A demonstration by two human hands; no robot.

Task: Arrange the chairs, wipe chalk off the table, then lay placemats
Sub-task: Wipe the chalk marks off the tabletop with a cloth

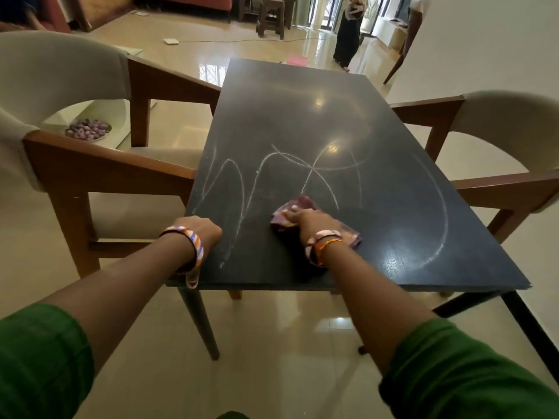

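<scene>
Step in hand: wiping chalk, the middle step. Two chairs stand at the long sides of the bench (302, 116), left chair (90, 164) and right chair (508, 164), arms close to the bench edges, so the arranging looks done. No placemats on the bench; a pink flat item (296, 59) lies on the floor past the far end, possibly a mat, too small to tell.

Right hand (308, 220): palm down on a crumpled purple-patterned cloth (290, 208), near the front centre of the bench. Grip: fingers pressed over the cloth, bunching it under the palm; how far they curl round it cannot be made out. Left hand (199, 229): grip folded over the front-left edge of the bench, apparently bracing it.

Chalk marks (272, 176): pale looping lines across the near half of the dark top, a zigzag at left, crossing arcs in the middle, one long curve sweeping down the right side. Faint, thin, slightly smeared near the cloth. The far half shows only glare and a dim arc.

Next move, as judged: push the cloth forward and sideways through the central loops with steady downward pressure, then reach right for the long curve. Dry chalk may smear before it lifts; repeat passes likely.
</scene>
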